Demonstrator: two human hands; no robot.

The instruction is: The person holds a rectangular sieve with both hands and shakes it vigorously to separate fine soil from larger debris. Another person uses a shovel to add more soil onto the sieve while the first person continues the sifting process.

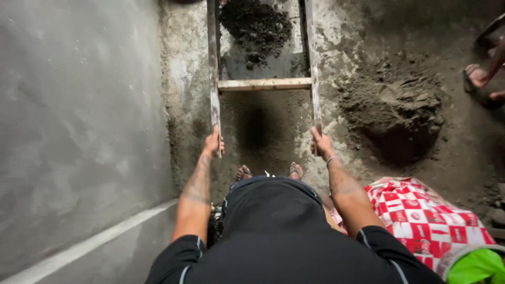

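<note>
Frame: a wooden-framed sieve (pixel 263 63) stands tilted away from the person, its two side rails running down toward them and one pale crossbar (pixel 264 83) joining the rails.
Left hand: the left hand (pixel 213 143) is at the lower end of the left rail (pixel 213 79), fingers clenched around the wood.
Right hand: the right hand (pixel 321 143) grips the lower end of the right rail (pixel 313 79) the same way, a thin bracelet at the wrist.
Load: a clump of dark soil (pixel 256 25) lies on the mesh above the crossbar, near the top of the view.
Ground: a bigger soil heap (pixel 395 108) sits on the concrete floor (pixel 463 152) to the right of the frame, apart from it.
Feet: the person's sandalled feet (pixel 269 172) stand just behind the frame's lower end, between the two rails.
Surroundings: a grey wall (pixel 79 121) runs along the left; a red-and-white checked sack (pixel 423 218) lies at the right beside a green item (pixel 476 265); another person's foot (pixel 477 76) shows at the far right edge.
Step in hand: by the look of it, sieving, both hands set to work the frame.
Next move: it seems to call for an even two-handed shake, keeping the rails level so that the clump stays on the mesh.
</note>
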